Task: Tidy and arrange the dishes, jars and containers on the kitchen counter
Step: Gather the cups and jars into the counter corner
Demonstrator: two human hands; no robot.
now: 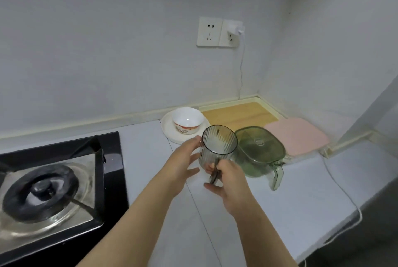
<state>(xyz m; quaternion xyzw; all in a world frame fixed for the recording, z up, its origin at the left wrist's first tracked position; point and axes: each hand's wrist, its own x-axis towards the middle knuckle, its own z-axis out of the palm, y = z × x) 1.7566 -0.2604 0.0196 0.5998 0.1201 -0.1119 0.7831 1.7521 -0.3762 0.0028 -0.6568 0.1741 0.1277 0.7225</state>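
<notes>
The pale kitchen counter (269, 213) runs from the black gas stove (64, 180) on the left into the corner on the right. A wood-topped board (239, 113) lies flat against the back wall in that corner. A pink board (299, 135) lies just in front of it, to the right. Beside the pink one stands a green see-through container (258, 148) with its lid on and its handle pointing toward the person.

Further left, near the wall, a white plate (170, 135) carries a white bowl (187, 120) with a red pattern. That pair looks settled to me.

The piece in hand is a smoky, ribbed clear mug (217, 144). It is upright, just in front of the plate and close against the green container. I cannot tell whether its base sits on the counter or is a little above it.

The right hand (228, 178) has its fingers curled round the mug's handle. The left hand (185, 159) is spread wide, thumb up, with fairly straight fingers steadying the mug's left side.

A white charger (234, 28) is plugged into the wall socket (210, 32), and its cable (344, 191) trails over the right end of the counter.

I would judge the tidying well along. Most pieces are grouped toward the back corner, and the mug still needs its place.
</notes>
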